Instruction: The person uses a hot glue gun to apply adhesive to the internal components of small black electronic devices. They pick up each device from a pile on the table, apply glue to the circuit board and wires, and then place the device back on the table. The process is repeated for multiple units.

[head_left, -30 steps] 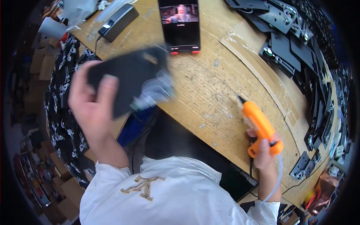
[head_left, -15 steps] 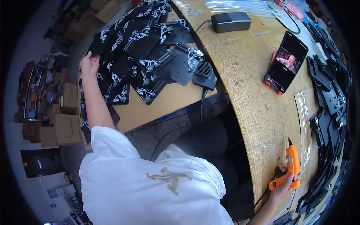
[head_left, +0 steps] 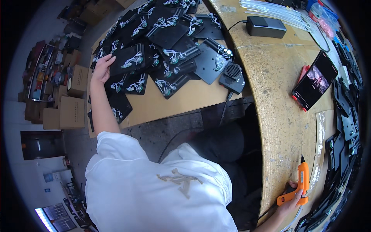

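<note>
My left hand [head_left: 101, 69] reaches far out to the left and rests its fingers on a black panel with white wires [head_left: 129, 61], one of several such panels spread over a low board [head_left: 181, 102]. My right hand [head_left: 290, 199] is at the lower right, wrapped around the grip of an orange electric screwdriver [head_left: 299, 185] whose tip points away from me along the wooden workbench [head_left: 280, 116].
A phone [head_left: 315, 80] with a lit screen lies on the bench by a red object. A black power box [head_left: 266, 26] sits further back. Black plates [head_left: 346, 123] pile up along the bench's right side. Cardboard boxes [head_left: 71, 112] stand on the floor at left.
The view has swung left from the bench to the low board. My left hand, which held a black panel a second ago, now rests on the pile. The right hand keeps the screwdriver.
</note>
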The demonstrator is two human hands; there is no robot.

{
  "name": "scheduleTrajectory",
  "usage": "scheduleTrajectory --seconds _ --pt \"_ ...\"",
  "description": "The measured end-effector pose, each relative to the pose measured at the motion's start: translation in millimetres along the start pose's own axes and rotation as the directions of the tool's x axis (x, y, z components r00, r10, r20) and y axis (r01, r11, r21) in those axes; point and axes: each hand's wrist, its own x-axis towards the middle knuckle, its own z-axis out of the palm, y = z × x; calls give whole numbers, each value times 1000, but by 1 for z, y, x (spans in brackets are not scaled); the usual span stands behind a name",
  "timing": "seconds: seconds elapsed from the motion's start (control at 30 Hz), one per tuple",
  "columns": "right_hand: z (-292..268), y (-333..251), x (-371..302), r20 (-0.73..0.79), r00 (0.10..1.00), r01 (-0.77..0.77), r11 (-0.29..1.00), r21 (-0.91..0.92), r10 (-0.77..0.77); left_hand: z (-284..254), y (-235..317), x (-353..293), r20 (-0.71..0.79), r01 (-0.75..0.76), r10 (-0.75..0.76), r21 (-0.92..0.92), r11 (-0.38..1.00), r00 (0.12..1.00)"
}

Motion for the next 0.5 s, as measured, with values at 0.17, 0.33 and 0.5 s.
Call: scheduleTrajectory --seconds 0.17,0.33,0.5 --pt "-7 13 3 52 999 -20 998 54 17 41 57 -5 -509 228 530 832 506 678" --pt "-1 10 -2 -85 995 49 998 40 -46 231 112 -37 -14 -720 926 624 304 378" --pt "3 -7 8 -40 992 121 841 528 -117 422 77 -122 601 -908 740 -53 415 302"
